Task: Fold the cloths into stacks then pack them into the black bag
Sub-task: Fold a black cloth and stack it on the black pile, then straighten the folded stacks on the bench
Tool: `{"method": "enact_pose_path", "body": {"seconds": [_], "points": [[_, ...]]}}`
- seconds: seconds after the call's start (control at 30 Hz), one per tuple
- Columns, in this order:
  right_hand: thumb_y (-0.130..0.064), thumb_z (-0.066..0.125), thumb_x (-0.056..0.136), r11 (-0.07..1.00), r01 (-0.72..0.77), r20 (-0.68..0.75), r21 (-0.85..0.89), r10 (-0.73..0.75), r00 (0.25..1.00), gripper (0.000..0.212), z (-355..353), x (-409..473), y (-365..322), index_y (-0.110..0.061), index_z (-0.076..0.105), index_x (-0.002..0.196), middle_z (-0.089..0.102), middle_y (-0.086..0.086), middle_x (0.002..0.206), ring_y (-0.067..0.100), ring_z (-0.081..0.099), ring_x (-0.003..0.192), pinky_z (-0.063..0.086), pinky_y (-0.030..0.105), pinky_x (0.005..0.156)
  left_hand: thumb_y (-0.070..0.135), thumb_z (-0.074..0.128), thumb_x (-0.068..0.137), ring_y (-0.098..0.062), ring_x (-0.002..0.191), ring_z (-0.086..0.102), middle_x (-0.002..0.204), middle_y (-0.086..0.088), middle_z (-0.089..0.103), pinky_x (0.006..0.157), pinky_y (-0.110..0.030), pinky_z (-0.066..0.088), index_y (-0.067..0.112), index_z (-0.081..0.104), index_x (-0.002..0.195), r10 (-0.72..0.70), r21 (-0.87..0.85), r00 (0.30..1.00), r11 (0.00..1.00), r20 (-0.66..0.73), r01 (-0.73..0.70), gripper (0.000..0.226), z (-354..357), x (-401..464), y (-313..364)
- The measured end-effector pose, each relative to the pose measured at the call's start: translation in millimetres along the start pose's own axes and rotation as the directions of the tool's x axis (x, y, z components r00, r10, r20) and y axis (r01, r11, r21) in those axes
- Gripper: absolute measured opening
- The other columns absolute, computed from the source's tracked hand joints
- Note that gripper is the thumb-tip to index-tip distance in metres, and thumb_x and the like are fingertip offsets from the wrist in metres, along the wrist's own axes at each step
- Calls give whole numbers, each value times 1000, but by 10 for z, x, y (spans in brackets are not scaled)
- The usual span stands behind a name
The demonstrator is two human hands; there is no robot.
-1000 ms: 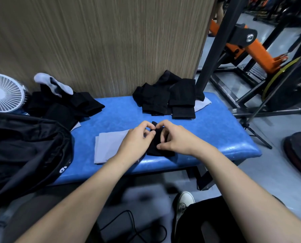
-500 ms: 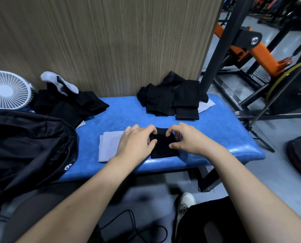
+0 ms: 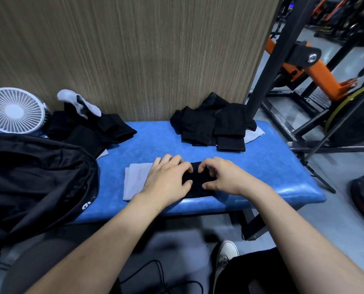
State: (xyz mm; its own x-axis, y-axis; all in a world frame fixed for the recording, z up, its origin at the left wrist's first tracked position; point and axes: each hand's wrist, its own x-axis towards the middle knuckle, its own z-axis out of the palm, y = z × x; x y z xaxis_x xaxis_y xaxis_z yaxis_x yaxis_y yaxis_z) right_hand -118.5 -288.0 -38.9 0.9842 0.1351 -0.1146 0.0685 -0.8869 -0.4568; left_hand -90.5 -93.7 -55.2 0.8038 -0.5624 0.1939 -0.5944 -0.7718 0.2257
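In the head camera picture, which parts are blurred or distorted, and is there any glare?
Head view: the hands, left hand and right hand, and the black cloth between them are fairly sharp; the wood wall is streaked with blur; the floor and cable at the bottom are soft; the wide lens bends the black rack post; soft glare lies on the front edge of the blue bench.

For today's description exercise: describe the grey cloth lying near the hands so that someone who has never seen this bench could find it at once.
Start at the long blue bench in front of the wood-grain wall. On its front half, just right of the black bag, lies the grey cloth, partly under the left hand. It is flat, folded and pale, unlike the small black cloth beside it.
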Motion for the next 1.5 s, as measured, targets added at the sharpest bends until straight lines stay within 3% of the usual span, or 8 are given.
{"method": "enact_pose_path", "body": {"seconds": [0.27,0.43,0.57,0.73,1.03,1.2,1.33,1.5], "points": [[-40,71,83,1000,-4,21,-17,4,1000,23,-96,93,72,-31,61,102,55,-11,83,14,53,82,50,35,80,51,52,91,-12,106,43,100,14,54,96,-27,26,36,63,106,0,-27,1000,1000,-30,-1,24,-15,137,-89],[-44,59,87,978,-138,-210,-156,103,972,20,-226,222,105,-32,56,103,60,-11,90,16,57,88,44,31,74,43,53,93,-14,102,47,101,12,55,94,-27,27,33,62,108,-63,-34,989,998,-137,59,20,6,404,-179],[-34,60,86,945,-133,-419,-299,-4,908,28,-155,510,134,-23,53,111,57,-1,99,24,60,88,46,35,70,40,57,91,-18,103,49,107,7,53,94,-31,29,30,59,116,-75,38,978,996,-197,84,26,55,663,-243],[-9,69,71,830,-208,-539,-517,-127,832,37,-65,877,237,-15,59,106,56,6,85,28,57,70,28,34,58,27,70,79,-23,94,51,105,0,52,83,-33,36,26,58,116,48,244,973,970,-225,8,39,108,1070,-300],[2,61,71,845,-240,-669,-477,-172,723,23,17,1064,348,-16,62,85,48,5,74,25,43,61,23,35,57,0,71,66,-23,75,47,90,-3,47,64,-31,28,19,60,98,177,406,967,909,-183,-89,39,95,1428,-427],[-13,56,79,881,-113,-703,-459,-283,653,5,-22,1033,197,-13,60,82,49,7,81,27,45,68,28,36,57,41,77,74,-23,87,52,104,-3,48,68,-35,42,18,55,111,148,293,974,952,-173,-93,49,57,1273,-386],[-19,55,79,881,-3,-697,-473,-373,613,11,-54,967,3,-10,58,84,53,9,87,29,48,74,35,39,60,34,62,88,-21,83,55,103,0,47,51,-34,41,18,53,108,106,215,963,975,-249,-52,27,-81,1056,-311],[-31,69,72,929,-118,-699,-351,-176,693,37,-40,940,-45,-13,55,100,51,6,97,28,49,84,41,39,68,22,63,89,-23,58,54,98,3,52,41,-34,45,23,62,105,123,188,932,980,-342,-60,16,-282,779,-432]]}}
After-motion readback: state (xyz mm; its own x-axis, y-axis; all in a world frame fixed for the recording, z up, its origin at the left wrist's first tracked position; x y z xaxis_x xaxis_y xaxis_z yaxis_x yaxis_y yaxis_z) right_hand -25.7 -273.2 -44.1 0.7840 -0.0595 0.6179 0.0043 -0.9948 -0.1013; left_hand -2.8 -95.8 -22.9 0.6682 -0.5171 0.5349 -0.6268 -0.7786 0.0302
